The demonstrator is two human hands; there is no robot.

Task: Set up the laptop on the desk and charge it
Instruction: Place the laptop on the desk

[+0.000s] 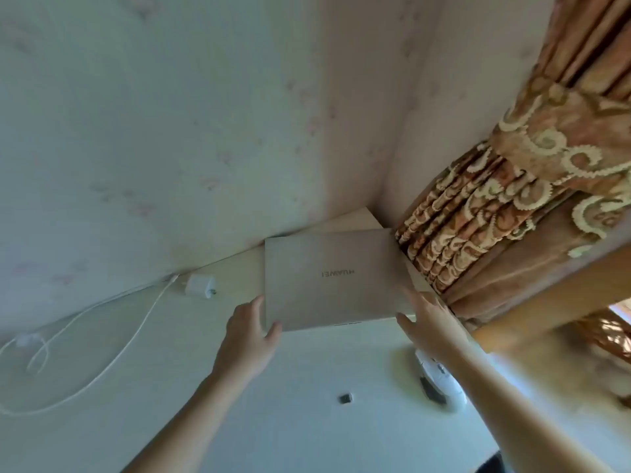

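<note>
A closed pale-gold laptop (pixel 327 278) with its logo upside down to me is at the far right corner of the light desk (pixel 239 404), its far edge raised over the line where desk meets wall. My left hand (pixel 249 336) grips its near-left corner, thumb on the lid and fingers along the left edge. My right hand (pixel 430 322) holds the near-right corner the same way. A white charger brick (pixel 199 285) lies left of the laptop by the wall, and its white cable (pixel 102 343) loops off to the left.
A patterned orange curtain (pixel 495 206) hangs right against the laptop's right side. A small dark object (pixel 345 398) lies on the desk between my forearms. A white device (pixel 444 387) sits at the desk's right edge under my right forearm. Wallpapered walls close the corner.
</note>
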